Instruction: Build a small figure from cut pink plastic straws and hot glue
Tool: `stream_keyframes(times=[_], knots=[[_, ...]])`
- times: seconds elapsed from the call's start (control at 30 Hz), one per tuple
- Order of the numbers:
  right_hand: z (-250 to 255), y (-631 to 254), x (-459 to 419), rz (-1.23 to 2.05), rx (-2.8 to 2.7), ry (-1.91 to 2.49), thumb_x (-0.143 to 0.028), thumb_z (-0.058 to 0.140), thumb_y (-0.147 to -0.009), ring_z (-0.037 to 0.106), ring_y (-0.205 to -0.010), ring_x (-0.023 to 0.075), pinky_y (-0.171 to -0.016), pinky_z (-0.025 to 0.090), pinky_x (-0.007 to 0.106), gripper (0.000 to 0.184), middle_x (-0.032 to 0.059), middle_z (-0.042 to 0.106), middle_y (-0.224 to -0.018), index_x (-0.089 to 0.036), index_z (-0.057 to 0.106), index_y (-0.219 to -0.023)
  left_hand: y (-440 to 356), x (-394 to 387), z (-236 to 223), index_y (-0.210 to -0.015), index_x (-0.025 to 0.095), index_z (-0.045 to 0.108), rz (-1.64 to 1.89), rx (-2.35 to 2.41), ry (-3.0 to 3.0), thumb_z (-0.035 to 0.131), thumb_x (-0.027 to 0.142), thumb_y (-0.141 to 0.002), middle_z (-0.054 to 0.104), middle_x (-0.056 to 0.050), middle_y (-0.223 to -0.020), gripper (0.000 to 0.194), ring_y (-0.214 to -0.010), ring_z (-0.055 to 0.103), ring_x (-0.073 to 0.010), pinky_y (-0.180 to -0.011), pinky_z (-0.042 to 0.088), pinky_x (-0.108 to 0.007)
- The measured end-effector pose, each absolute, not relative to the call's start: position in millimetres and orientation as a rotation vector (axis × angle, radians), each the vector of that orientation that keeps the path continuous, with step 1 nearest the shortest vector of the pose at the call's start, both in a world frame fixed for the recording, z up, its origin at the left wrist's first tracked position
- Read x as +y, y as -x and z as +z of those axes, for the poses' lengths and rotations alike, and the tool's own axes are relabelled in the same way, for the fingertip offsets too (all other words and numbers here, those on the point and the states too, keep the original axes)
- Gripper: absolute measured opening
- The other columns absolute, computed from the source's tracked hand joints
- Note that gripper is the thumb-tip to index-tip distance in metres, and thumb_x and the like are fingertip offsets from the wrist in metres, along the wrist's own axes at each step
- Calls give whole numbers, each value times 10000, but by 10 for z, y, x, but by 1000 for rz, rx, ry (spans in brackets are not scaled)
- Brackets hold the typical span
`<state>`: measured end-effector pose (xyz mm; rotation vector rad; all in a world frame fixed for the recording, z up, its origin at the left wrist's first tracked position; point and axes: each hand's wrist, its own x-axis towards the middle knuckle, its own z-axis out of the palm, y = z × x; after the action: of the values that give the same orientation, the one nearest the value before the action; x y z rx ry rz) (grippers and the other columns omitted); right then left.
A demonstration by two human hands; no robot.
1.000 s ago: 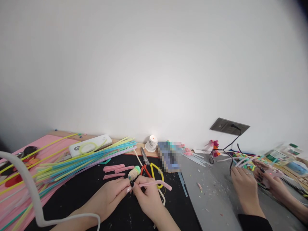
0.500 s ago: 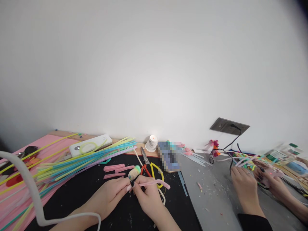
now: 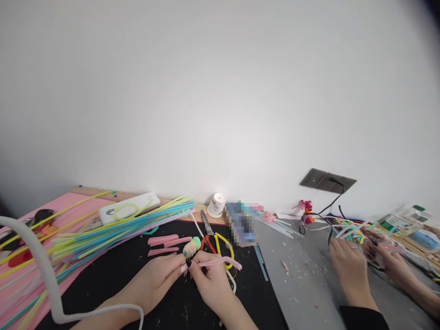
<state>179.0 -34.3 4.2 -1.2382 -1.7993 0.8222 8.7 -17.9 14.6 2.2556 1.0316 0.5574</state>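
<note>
My left hand (image 3: pixel 160 277) is closed in a pinch at the base of a small wrapped pipe cleaner figure (image 3: pixel 191 248), cream with a green top. Against its fingertips, my right hand (image 3: pixel 211 279) pinches a pink pipe cleaner (image 3: pixel 223 262) whose loose end sticks out to the right. The fingers cover the spot where figure and pink strand come together. Just behind them, scissors-like pliers (image 3: pixel 208 227) with red and yellow handles lie on the black mat (image 3: pixel 130 293). Short pink pipe cleaner pieces (image 3: pixel 164 240) rest left of the figure.
Bundled long pipe cleaners (image 3: pixel 120 231) spread across the left side, beside a white power bank (image 3: pixel 129 208). A paper cup (image 3: pixel 217 205) stands upside down by the wall, near a pixelated phone-like object (image 3: pixel 242 224). At right, a co-worker's hands (image 3: pixel 349 270) hold a pink glue gun (image 3: pixel 388 247).
Very little differs. The free end of the pink pipe cleaner has shifted slightly left; both my hands stay almost in place.
</note>
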Motion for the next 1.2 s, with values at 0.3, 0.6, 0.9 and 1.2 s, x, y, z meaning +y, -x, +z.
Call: stream_keyframes(times=[0.3, 0.6, 0.9, 1.2], knots=[[28, -1797, -335, 812, -1805, 1249, -243, 488, -854, 427, -520, 99, -504, 299, 206, 295, -34, 454, -536, -161, 536, -575, -85, -170, 117, -704, 194, 433, 549, 1036, -2261, 289, 275, -937, 561, -4, -706, 286, -637, 521, -150, -594, 365, -237], [27, -1798, -337, 818, -1803, 1238, -253, 481, -861, 417, -517, 97, -502, 289, 209, 306, -39, 432, -531, -165, 517, -570, -76, -155, 79, -709, 196, 445, 574, 1036, -2276, 295, 268, -938, 570, -3, -713, 283, -644, 531, -148, -600, 377, -231], [60, -1787, -344, 806, -1803, 1243, -233, 484, -850, 415, -516, 99, -499, 298, 214, 299, -40, 434, -528, -165, 523, -561, -81, -169, 116, -700, 196, 465, 612, 1020, -2273, 306, 262, -931, 573, 2, -691, 288, -619, 527, -145, -582, 378, -233], [42, -1788, -343, 783, -1819, 1264, -248, 475, -858, 434, -521, 103, -506, 305, 212, 303, -36, 448, -533, -166, 537, -573, -75, -203, 181, -706, 196, 471, 578, 1039, -2256, 307, 259, -930, 582, -8, -708, 284, -642, 540, -155, -601, 391, -237]])
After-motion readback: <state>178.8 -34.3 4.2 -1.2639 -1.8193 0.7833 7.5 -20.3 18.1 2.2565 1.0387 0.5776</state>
